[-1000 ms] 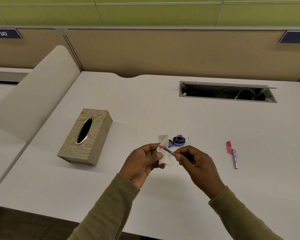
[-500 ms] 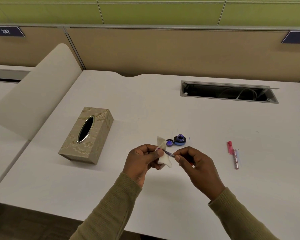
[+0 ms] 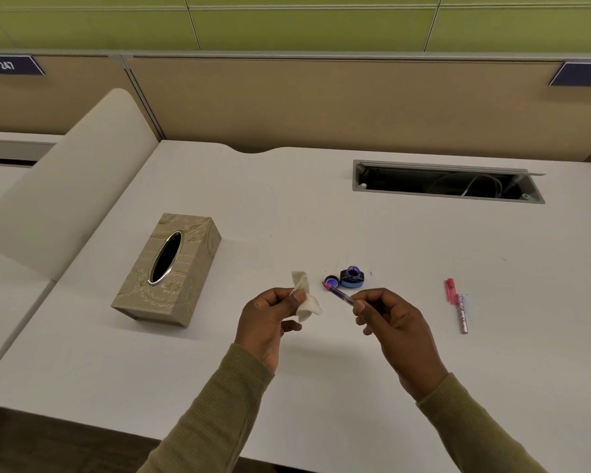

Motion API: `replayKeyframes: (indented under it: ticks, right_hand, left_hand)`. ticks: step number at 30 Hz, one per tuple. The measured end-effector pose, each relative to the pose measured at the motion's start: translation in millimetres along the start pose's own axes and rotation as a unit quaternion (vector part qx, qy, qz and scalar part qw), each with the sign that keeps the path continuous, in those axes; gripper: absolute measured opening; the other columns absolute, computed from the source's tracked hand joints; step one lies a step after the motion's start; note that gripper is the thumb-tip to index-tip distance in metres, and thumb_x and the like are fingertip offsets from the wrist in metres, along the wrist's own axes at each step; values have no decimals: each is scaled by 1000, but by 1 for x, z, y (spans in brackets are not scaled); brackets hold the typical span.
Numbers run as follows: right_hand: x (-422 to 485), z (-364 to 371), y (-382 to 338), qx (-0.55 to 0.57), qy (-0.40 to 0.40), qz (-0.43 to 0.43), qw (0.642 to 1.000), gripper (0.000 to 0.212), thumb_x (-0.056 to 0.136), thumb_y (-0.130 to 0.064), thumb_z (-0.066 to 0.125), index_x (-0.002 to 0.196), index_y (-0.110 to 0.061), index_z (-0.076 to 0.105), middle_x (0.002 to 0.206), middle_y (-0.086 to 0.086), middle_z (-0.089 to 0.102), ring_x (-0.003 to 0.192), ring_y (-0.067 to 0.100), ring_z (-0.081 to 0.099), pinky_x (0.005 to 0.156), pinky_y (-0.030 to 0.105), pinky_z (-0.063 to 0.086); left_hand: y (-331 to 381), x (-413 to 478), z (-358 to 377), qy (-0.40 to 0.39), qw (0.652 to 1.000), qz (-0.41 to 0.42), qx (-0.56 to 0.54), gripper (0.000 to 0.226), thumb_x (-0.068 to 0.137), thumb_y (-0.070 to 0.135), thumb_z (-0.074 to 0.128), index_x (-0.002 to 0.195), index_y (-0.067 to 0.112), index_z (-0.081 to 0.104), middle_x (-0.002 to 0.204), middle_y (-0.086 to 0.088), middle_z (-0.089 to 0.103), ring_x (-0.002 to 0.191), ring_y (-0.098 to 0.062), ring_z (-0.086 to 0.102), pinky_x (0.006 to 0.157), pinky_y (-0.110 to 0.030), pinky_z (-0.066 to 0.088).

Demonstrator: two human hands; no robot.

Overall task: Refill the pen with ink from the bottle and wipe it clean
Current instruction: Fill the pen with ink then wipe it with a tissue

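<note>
My right hand pinches the thin ink-filled pen section, whose pink tip points up and left. My left hand holds a crumpled white tissue, a small gap away from the pen. Just behind the hands on the white desk stands the open ink bottle, with its cap lying to its left. The pink pen cap and the patterned barrel lie on the desk to the right.
A beige tissue box sits on the desk to the left. A cable slot opens at the back right. A curved divider rises at the left edge. The desk's front edge is close to my arms.
The tissue was wrapped around the pen's tip; now my hands have drawn apart and the pen section is free of the tissue, its pink tip bare.
</note>
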State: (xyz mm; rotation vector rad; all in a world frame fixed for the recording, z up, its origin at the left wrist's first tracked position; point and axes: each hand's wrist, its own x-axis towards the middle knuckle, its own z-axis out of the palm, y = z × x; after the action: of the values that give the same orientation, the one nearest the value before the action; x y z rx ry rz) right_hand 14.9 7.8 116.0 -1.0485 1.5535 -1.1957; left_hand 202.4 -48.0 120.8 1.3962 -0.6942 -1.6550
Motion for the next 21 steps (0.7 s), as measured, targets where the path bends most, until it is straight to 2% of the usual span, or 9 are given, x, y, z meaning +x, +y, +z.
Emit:
replayKeyframes:
  ticks: [5, 7, 11, 14, 18, 21]
  right_hand:
    - [-3, 8, 3, -9, -6, 0, 1000, 8, 93, -19, 68, 92, -25, 73, 82, -1, 72, 77, 16, 66, 70, 28, 56]
    - [-4, 9, 4, -36, -3, -15, 999, 7, 93, -22, 69, 93, -28, 72, 83, -8, 72, 78, 13, 66, 73, 28, 56]
    - [-3, 8, 1, -106, 12, -77, 991, 7, 92, -19, 70, 95, -25, 71, 88, -16, 71, 86, 6, 66, 72, 10, 47]
    - [-2, 7, 0, -127, 21, -105, 986, 9, 91, -15, 70, 96, -23, 71, 86, -12, 71, 88, 8, 66, 72, 8, 47]
    - [-1, 6, -1, -134, 1, -103, 986, 10, 91, -17, 70, 95, -26, 72, 91, -18, 70, 87, 6, 65, 72, 9, 47]
    - [-2, 7, -2, -122, -16, -97, 988, 11, 92, -16, 70, 94, -27, 72, 87, -18, 71, 84, 7, 66, 71, 9, 47]
  left_hand:
    - [3, -8, 12, -20, 998, -20, -50, 9, 90, 8, 62, 84, 4, 68, 76, -15, 69, 61, -24, 59, 50, -29, 51]
    - [4, -10, 16, -15, 996, -34, -81, 13, 92, 8, 58, 85, 5, 69, 75, -16, 68, 59, -25, 58, 48, -29, 51]
    - [3, -13, 16, -38, 987, -48, -145, 16, 91, 10, 56, 94, 0, 68, 83, -21, 68, 62, -27, 63, 55, -33, 56]
    - [4, -16, 12, -94, 975, -41, -195, 23, 76, 13, 60, 89, 0, 72, 89, -21, 70, 73, -31, 65, 66, -37, 58]
    - [4, -16, 13, -111, 987, 0, -117, 23, 74, 13, 67, 93, 2, 75, 89, -12, 70, 75, -23, 61, 67, -33, 54]
    - [2, -13, 15, -87, 994, 27, -54, 15, 83, 4, 65, 96, 4, 73, 94, -7, 73, 79, -19, 61, 65, -31, 50]
